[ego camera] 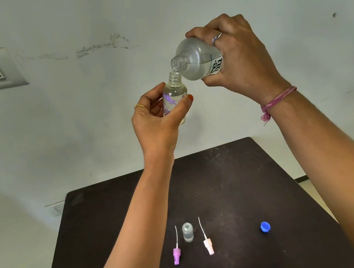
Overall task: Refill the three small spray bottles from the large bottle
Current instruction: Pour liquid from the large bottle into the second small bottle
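**Big bottle tips over small bottle, high above the worktop**

Both arms reach up and forward. The right hand (237,59) wraps its curled fingers and thumb around the large bottle (196,60) and tips it, so the open mouth points down toward 8 o'clock. A silver ring sits on one finger, and a pink thread band with a frayed end goes around the wrist.

The left hand (157,118) holds the small spray bottle (175,98) upright, fingers behind it and thumb across the front. It has a gold ring and an orange-painted thumbnail. The big bottle's mouth sits right at the small bottle's threaded neck, and clear liquid shows at the place where they meet.

Both bottles are see-through plastic. The large one is round and smooth with a white label. The small one has purple flowers printed on it and is nearly full.

The dark worktop (237,182) looks dull and a little scuffed. On it, at 6 o'clock from the hands, stands a second small bottle (188,232), clear and open. A purple spray top (176,255) with a thin white tube lies at its 8 o'clock, and a pale pink spray top (208,246) at its 4 o'clock. A round blue cap (265,227) sits well apart at 3 o'clock.
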Motion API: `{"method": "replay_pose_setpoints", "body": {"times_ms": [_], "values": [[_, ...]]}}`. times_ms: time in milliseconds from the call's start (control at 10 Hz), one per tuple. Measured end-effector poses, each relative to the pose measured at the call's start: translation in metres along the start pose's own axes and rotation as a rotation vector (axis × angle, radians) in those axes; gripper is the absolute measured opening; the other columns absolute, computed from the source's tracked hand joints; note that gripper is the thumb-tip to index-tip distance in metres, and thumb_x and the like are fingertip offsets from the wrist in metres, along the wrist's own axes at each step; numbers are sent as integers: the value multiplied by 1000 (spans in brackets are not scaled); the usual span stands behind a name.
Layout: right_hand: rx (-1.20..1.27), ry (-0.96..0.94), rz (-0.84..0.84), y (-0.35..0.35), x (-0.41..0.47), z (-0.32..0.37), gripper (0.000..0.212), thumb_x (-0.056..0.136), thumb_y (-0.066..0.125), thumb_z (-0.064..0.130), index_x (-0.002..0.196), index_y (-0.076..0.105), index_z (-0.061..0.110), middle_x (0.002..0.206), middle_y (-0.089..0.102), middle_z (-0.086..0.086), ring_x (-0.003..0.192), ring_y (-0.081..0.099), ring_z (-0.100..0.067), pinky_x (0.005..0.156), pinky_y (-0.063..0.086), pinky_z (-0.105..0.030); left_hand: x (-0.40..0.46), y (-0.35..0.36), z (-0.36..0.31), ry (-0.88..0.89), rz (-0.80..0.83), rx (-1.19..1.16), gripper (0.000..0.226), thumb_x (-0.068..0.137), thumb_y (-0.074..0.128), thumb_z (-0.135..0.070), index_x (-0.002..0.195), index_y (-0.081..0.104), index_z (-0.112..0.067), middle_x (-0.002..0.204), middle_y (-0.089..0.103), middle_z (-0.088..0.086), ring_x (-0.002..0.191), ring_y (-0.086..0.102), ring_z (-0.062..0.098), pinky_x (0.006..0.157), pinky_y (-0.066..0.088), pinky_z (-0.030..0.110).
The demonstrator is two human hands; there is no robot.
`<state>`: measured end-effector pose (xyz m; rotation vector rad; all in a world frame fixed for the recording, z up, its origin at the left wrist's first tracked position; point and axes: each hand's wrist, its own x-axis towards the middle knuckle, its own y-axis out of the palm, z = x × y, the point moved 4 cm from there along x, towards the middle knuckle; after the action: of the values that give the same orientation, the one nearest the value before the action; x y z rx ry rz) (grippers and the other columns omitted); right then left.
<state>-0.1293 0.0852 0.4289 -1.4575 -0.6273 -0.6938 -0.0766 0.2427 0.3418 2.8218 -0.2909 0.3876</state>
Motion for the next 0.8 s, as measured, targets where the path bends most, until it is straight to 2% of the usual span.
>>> {"method": "replay_pose_setpoints", "body": {"times_ms": [400,700,800], "values": [[-11,1,5,1,0,-1,72,66,78,19,133,53,29,121,53,-3,113,44,-24,73,43,-28,0,2,0,-3,5,6,51,70,86,-13,117,64,-11,106,72,-1,88,71,8,66,54,14],[-4,3,0,3,-2,-3,72,65,79,18,132,54,28,120,54,-3,113,45,-24,73,42,-27,1,1,3,4,4,9,52,70,86,-13,118,65,-9,108,72,3,92,71,14,70,57,18],[-1,5,-2,3,-2,-3,72,65,78,18,132,54,28,120,54,-2,113,45,-24,73,42,-27,1,2,2,2,5,0,51,70,86,-12,117,65,-9,106,72,1,89,71,11,66,55,15]]}}
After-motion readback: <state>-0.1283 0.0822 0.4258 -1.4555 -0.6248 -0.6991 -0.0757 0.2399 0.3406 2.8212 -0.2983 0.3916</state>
